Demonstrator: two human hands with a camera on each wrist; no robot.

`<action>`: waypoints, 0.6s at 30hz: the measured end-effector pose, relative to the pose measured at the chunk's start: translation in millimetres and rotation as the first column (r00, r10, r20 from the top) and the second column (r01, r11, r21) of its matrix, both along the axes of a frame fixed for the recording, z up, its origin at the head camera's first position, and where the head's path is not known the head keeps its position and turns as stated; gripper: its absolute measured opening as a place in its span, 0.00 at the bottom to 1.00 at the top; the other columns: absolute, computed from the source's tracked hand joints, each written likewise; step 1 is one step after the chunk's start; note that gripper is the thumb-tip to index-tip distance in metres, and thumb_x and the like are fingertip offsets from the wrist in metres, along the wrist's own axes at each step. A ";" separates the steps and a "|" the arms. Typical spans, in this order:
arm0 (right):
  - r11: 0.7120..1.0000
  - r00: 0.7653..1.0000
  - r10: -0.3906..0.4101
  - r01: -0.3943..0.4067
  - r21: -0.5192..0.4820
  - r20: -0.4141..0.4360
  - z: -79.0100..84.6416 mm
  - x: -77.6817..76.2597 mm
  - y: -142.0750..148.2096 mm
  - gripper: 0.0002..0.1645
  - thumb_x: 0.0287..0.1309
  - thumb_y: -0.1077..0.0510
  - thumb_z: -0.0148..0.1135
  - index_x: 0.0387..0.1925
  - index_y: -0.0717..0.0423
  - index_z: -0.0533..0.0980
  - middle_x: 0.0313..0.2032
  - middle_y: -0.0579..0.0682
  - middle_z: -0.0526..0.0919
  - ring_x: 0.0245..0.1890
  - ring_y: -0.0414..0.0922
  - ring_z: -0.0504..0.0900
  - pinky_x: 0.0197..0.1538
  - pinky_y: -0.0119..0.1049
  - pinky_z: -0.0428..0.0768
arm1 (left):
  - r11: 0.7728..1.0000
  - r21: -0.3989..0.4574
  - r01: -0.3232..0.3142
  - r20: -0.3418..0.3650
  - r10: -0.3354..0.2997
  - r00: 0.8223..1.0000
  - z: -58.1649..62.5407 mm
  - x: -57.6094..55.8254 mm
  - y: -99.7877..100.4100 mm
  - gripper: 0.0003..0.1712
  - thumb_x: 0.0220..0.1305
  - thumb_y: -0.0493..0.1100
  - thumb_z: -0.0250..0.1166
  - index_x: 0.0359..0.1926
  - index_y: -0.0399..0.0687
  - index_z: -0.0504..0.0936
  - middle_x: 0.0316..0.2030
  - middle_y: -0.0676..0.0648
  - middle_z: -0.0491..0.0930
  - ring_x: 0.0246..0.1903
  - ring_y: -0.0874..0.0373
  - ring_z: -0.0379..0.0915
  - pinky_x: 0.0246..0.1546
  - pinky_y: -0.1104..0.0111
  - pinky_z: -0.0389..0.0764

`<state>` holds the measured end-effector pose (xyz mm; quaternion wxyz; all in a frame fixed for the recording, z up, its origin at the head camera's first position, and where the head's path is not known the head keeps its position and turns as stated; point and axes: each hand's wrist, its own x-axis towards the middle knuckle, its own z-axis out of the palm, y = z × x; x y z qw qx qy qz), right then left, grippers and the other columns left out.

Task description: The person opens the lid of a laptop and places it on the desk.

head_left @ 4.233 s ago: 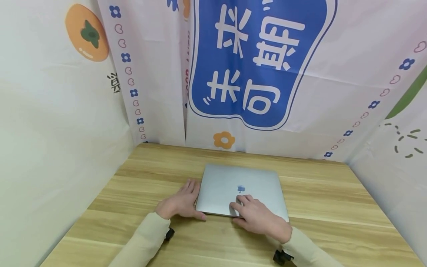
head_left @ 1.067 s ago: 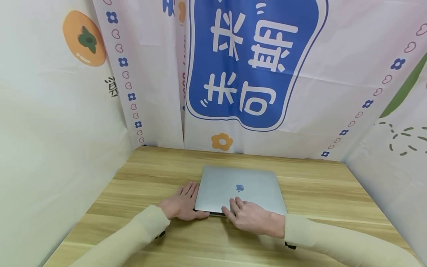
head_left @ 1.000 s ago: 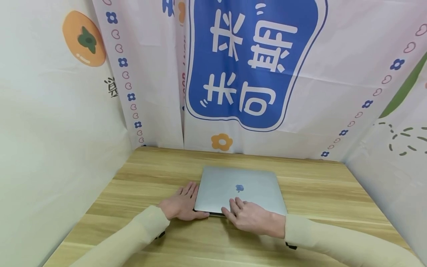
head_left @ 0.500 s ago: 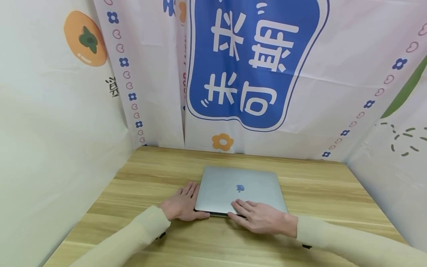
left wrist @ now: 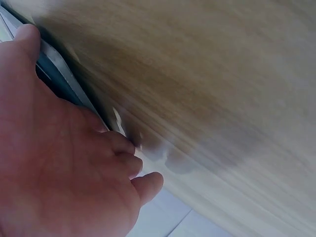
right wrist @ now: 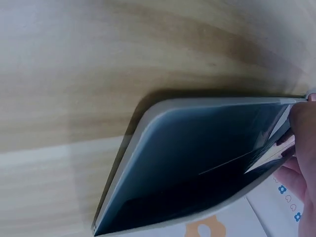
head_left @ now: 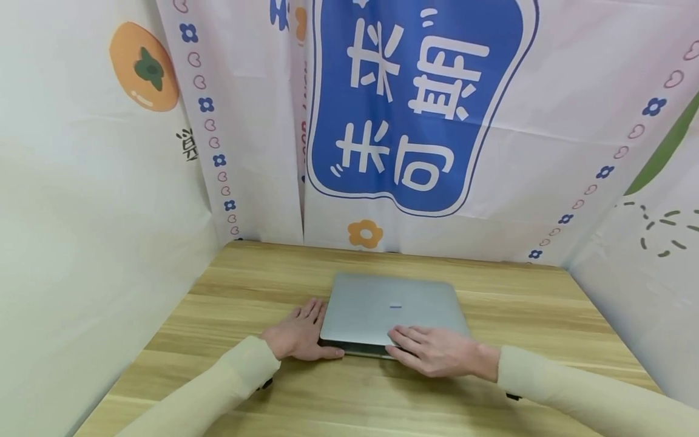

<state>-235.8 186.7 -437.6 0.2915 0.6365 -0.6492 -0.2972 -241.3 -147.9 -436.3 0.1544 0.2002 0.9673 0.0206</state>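
Note:
A silver laptop (head_left: 366, 309) lies on the table, its lid raised slightly so a dark gap shows along the front edge. My left hand (head_left: 297, 335) rests flat at its left side, fingers extended and thumb along the front-left corner of the base. In the left wrist view, that hand (left wrist: 64, 153) lies against the laptop's edge. My right hand (head_left: 439, 352) pinches the lid's front edge, thumb beneath and fingers on top. The right wrist view looks into the gap of the laptop (right wrist: 207, 133), with part of the right hand (right wrist: 306, 153) at the far right.
The wood-grain table (head_left: 262, 267) extends around the laptop on every side. Printed white cloth (head_left: 256, 152) hangs behind it and along both sides, with a blue panel (head_left: 404, 109) at the back.
The lid's front edge has risen and the dark gap beneath it has grown wider. My right hand has slid to the right along that edge. The left hand has stayed in place.

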 end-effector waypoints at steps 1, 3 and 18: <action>1.000 1.000 0.002 -0.002 -0.001 -0.003 1.7 -0.1 1.2 0.29 0.79 0.59 0.22 0.67 0.54 0.67 0.62 0.56 0.78 0.61 0.48 0.79 0.57 0.34 0.82 | 1.000 -0.003 0.000 -0.001 0.000 1.000 0.0 0.3 0.2 0.67 0.55 0.84 0.48 0.77 0.38 0.46 0.78 0.38 0.43 0.78 0.44 0.37 0.76 0.49 0.51; 1.000 1.000 0.008 -0.008 -0.001 -0.007 4.4 -0.5 3.1 0.29 0.79 0.59 0.22 0.67 0.53 0.67 0.61 0.56 0.78 0.60 0.48 0.80 0.56 0.34 0.82 | 1.000 0.001 -0.001 -0.003 0.001 1.000 -0.4 0.8 0.2 0.67 0.54 0.84 0.48 0.77 0.38 0.46 0.78 0.38 0.42 0.78 0.44 0.37 0.76 0.49 0.51; 1.000 1.000 0.010 -0.011 -0.024 -0.029 18.1 -4.1 8.0 0.31 0.78 0.58 0.20 0.64 0.55 0.70 0.56 0.55 0.82 0.52 0.46 0.85 0.45 0.32 0.86 | 0.999 -0.036 0.020 0.003 -0.020 1.000 -2.0 0.6 1.9 0.64 0.57 0.83 0.46 0.74 0.34 0.55 0.78 0.37 0.41 0.78 0.44 0.35 0.76 0.51 0.50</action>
